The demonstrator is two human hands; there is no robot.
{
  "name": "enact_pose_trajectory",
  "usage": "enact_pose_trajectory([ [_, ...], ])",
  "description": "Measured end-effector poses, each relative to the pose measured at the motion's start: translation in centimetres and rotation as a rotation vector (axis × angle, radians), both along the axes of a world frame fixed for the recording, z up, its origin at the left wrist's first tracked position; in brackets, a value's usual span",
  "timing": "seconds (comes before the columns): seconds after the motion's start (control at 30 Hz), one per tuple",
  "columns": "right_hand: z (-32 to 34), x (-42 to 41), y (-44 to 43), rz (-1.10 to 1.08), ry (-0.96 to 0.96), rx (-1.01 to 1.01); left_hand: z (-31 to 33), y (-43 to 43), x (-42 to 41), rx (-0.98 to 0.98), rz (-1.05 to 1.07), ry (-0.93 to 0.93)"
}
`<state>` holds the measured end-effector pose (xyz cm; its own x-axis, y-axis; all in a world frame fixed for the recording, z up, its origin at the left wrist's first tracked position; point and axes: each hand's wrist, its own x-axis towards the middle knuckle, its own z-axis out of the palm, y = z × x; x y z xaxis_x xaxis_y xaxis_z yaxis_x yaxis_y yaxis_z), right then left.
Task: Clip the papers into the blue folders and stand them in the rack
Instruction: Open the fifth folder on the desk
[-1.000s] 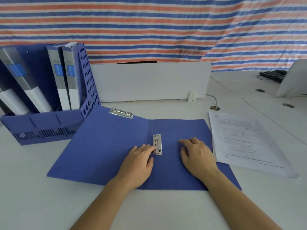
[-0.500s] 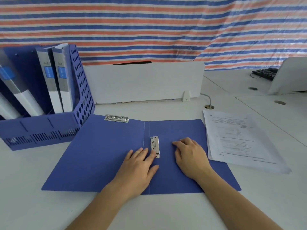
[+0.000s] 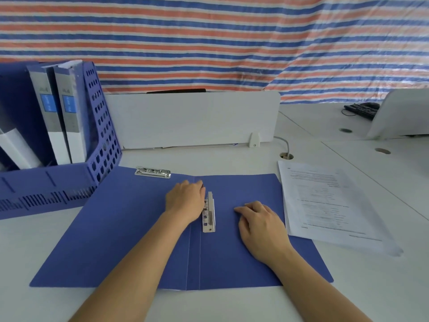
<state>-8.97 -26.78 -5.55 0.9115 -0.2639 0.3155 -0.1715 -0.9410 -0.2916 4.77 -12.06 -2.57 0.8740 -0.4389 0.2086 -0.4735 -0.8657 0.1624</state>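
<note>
Folder (image 3: pixel 130 228) is lying open on the desk (image 3: pixel 232 305), with papers (image 3: pixel 325 201) just beside its right edge, print unreadable. Right hand (image 3: pixel 262 226) is pressing flat on the folder. Left hand (image 3: pixel 185 201) is touching the clip (image 3: pixel 209 212); I cannot tell if it is gripping. Rack (image 3: pixel 46 182) is holding 2 spines (image 3: pixel 46 105), labels illegible.

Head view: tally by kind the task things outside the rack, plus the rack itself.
Open blue card folder: 1
Silver metal clips: 2, cover-edge clip and spine clip
White printed paper stack: 1
Blue perforated plastic rack: 1
Total: 5
</note>
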Motion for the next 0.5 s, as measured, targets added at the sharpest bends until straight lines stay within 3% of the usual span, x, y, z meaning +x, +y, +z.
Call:
enact_pose_trajectory([
  [0.07,0.1,0.0,-0.1,0.0,0.009,0.009,-0.6,0.0,0.4,0.051,0.016,0.097],
  [0.2,0.6,-0.2,-0.7,-0.015,0.002,0.125,-0.9,0.0,0.2,0.043,0.026,0.116],
  [0.3,1.6,-0.6,-2.2,-0.098,-0.077,0.24,-0.1,-0.5,-0.5,-0.194,0.056,0.078],
  [0.4,2.6,-1.7,-4.7,-0.238,-0.16,0.311,0.8,-2.2,-2.4,-0.479,-0.078,0.008],
  [0.43,2.8,-2.3,-5.8,-0.293,-0.168,0.318,1.0,-3.1,-3.2,-0.576,-0.129,0.076],
  [0.5,3.1,-4.0,-8.5,-0.42,-0.148,0.302,1.2,-5.2,-5.2,-0.76,-0.182,0.394],
])
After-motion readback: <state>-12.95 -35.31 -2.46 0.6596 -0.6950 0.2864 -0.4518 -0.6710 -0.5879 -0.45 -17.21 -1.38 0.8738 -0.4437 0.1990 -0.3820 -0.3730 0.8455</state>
